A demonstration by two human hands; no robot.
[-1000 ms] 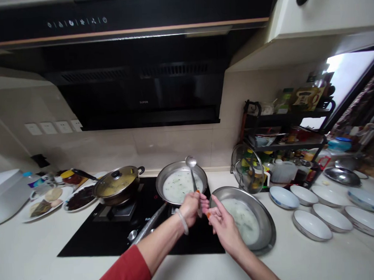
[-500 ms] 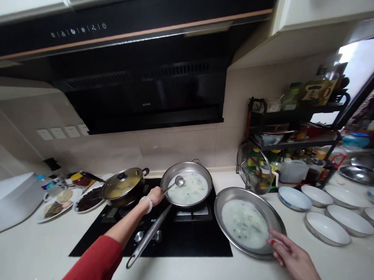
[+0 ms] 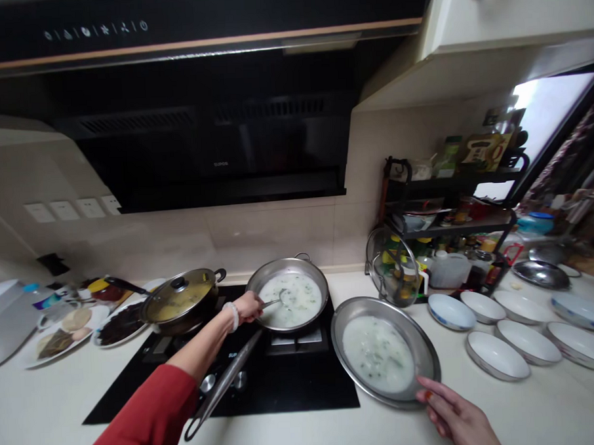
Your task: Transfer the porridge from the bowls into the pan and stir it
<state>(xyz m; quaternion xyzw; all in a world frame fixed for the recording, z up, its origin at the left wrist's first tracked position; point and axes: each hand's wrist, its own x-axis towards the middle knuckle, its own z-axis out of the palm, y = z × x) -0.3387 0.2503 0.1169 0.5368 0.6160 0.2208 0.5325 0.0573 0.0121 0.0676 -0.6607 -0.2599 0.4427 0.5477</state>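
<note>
My left hand (image 3: 248,306) is wrapped round the handle of a metal ladle (image 3: 271,303). The ladle's bowl is dipped in the white, green-flecked soup (image 3: 300,300) in a long-handled steel pan (image 3: 320,277) on the right burner. My right hand (image 3: 453,414) pinches the near right rim of a wide steel basin (image 3: 423,345), thumb inside; the fingers beneath are partly hidden. Similar white soup (image 3: 376,353) fills the basin's bottom. It rests beside the pan, partly over the edge of the black hob (image 3: 295,396).
A lidded pot (image 3: 182,296) stands on the left burner, with plates of food (image 3: 121,324) further left. The pan's long handle (image 3: 225,383) juts toward the front. Several white bowls (image 3: 497,355) line the right counter, below a spice rack (image 3: 455,229). A glass lid (image 3: 392,264) leans there.
The ladle's bowl has gone from above the soup down into it. My right hand keeps its hold on the basin rim. The whole view has shifted slightly.
</note>
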